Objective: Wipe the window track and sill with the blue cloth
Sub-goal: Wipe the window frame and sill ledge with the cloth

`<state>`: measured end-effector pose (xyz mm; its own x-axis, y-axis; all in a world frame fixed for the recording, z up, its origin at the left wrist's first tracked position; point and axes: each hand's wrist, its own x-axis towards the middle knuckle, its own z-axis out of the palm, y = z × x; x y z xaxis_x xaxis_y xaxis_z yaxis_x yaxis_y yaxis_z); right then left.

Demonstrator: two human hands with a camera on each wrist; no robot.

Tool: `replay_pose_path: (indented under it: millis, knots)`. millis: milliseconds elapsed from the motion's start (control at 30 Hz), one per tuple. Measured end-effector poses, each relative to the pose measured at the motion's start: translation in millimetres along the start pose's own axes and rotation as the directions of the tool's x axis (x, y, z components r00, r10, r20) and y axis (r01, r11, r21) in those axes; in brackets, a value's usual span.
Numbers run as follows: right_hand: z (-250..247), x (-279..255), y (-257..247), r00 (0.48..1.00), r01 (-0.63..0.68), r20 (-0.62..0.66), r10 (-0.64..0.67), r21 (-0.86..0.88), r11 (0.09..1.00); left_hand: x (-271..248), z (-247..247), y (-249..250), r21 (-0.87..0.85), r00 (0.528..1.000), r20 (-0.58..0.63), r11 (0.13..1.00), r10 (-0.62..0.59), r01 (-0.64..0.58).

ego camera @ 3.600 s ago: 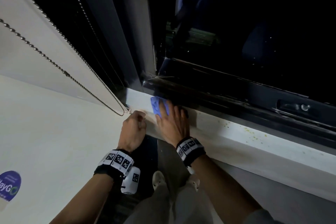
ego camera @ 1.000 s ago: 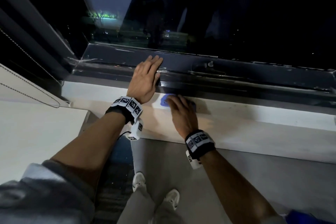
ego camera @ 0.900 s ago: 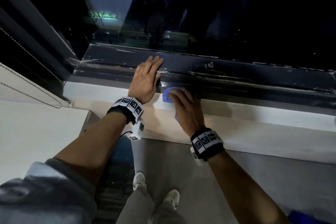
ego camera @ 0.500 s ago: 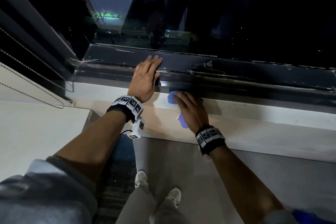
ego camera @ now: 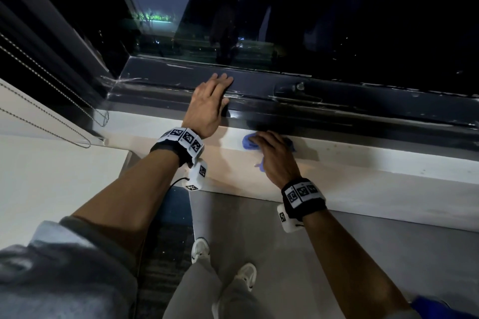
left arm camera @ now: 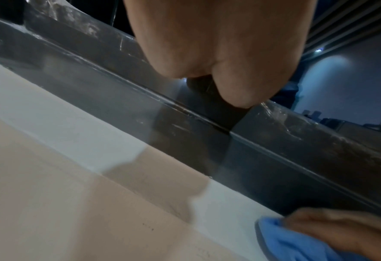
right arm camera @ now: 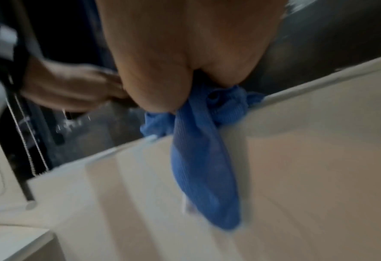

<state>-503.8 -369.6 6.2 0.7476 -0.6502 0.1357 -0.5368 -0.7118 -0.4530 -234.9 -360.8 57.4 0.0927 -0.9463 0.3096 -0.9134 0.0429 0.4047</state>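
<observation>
The dark window track (ego camera: 337, 114) runs left to right, with the white sill (ego camera: 388, 176) just below it, both stretching away to the right. The left hand (ego camera: 207, 106) lies flat on the track, fingers straight. The right hand (ego camera: 274, 155) presses the bunched blue cloth (ego camera: 248, 142) onto the sill's back edge, against the track, fingers bent over it. Most of the cloth is hidden under the palm; the right wrist view is blurred.
</observation>
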Motion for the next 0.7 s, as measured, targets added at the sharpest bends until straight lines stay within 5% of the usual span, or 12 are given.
replay_pose_path:
  millis: [300, 433, 600, 700]
  knots:
    - [-24, 15, -20, 0.993, 0.059, -0.094, -0.068, -0.096, 0.994, 0, 0, 4, -0.004, 1.000, 0.021, 1.000, -0.014, 0.014]
    - [-2, -10, -8, 0.996, -0.082, -0.034, 0.078, -0.143, 0.986, 2, -4, 1, -0.026, 0.999, 0.038, 0.999, -0.019, 0.020]
    - [-15, -22, -7, 0.968, -0.132, -0.215, 0.132, 0.016, 0.991, 0, -2, 7, -0.004, 1.000, 0.018, 1.000, -0.026, 0.026]
    - [-21, -9, 9, 0.978, -0.172, -0.129, 0.163, -0.064, 0.983, 0, -2, 6, 0.002, 1.000, 0.027, 1.000, -0.013, 0.013]
